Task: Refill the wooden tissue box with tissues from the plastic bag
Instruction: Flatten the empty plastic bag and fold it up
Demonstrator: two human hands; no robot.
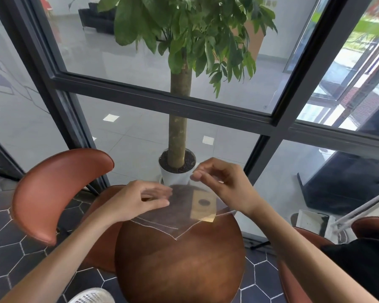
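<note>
A clear, thin plastic bag (162, 219) hangs above the far half of a round wooden table (179, 270), its lower edges drooping onto the tabletop. My right hand (223, 184) pinches the bag's top edge at the upper right. My left hand (140, 200), blurred, closes thumb and fingers on the bag's left side. Through the film I see the light wooden tissue box (204, 207) with a dark oval slot on top, standing at the table's far edge between my hands. No tissues are visible.
A brown leather chair (53, 193) stands left of the table, and another chair (304, 259) to the right. A white pot (175, 178) with a tall plant sits on the floor behind the table, against a dark-framed glass wall. A white shoe (92, 296) shows at the bottom.
</note>
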